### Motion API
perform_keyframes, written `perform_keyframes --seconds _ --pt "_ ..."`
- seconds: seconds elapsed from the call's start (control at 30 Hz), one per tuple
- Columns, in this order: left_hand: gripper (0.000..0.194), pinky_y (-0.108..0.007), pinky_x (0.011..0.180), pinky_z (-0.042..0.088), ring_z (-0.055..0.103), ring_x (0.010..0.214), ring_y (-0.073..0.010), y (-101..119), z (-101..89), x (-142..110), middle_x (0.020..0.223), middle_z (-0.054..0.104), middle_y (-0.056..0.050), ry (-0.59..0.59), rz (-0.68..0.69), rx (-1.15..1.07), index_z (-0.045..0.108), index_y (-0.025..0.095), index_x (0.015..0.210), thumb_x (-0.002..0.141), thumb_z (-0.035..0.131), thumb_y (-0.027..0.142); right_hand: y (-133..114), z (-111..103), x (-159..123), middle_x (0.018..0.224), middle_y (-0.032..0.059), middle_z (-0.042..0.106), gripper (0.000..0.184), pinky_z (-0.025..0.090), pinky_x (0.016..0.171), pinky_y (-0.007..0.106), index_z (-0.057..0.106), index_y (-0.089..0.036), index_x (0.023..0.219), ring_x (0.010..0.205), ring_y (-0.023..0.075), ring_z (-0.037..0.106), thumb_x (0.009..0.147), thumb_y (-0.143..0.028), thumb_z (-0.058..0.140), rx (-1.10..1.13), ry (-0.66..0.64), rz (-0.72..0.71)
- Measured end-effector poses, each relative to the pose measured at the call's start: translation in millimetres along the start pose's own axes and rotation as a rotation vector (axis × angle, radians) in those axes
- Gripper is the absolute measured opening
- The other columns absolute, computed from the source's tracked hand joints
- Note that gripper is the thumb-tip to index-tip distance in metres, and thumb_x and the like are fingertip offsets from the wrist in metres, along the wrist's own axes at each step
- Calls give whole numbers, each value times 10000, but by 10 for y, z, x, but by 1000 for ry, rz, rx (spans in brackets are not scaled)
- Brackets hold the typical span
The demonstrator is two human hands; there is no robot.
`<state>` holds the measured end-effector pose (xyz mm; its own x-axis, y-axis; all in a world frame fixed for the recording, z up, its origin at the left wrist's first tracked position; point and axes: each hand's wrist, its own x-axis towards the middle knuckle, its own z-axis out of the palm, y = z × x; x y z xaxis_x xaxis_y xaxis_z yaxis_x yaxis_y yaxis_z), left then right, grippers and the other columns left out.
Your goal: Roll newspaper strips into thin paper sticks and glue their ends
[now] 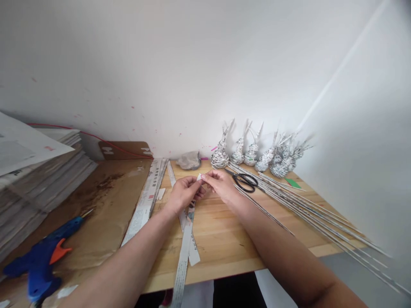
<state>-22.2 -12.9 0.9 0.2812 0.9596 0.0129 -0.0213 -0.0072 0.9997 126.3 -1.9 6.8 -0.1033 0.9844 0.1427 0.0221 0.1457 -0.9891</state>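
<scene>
The left grip (185, 192) and right grip (221, 184) are nearly touching, each closed in a pinch of thumb and fingers on the upper end of one paper strip (183, 256). From below the left grip that strip hangs toward the wearer, past the counter's (224, 244) front edge. One second strip (194, 253) lies beneath, crossing it.

Just right of the right grip is one pair of scissors (237, 175); farther right lie many thin paper rods (289, 200), overlapping too much to count, some jutting past the edge. Beyond the grips are one grey lump (189, 161) and, to its right, at least six woven paper pieces (220, 158) along the wall (199, 77). Left of the left grip is a layered newspaper bundle (146, 209), then one blue glue gun (41, 256). Bare wood lies nearer than the right grip, between the forearms.
</scene>
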Motion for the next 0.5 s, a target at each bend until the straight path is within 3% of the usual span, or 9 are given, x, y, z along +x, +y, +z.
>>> perform_keyframes --seconds 0.27,0.5 --pt "379 -209 497 446 592 535 -119 12 11 14 647 638 -47 -34 -81 -130 608 125 786 734 625 500 20 -24 21 597 -19 556 327 303 435 210 597 -169 688 512 85 464 716 -490 658 49 -40 29" --pt "360 -206 491 446 579 528 -106 61 7 1 661 635 -50 17 -106 -204 607 123 794 720 643 473 2 -28 21 627 14 599 373 315 467 229 697 -165 827 564 113 510 740 -521 626 -4 -131 36"
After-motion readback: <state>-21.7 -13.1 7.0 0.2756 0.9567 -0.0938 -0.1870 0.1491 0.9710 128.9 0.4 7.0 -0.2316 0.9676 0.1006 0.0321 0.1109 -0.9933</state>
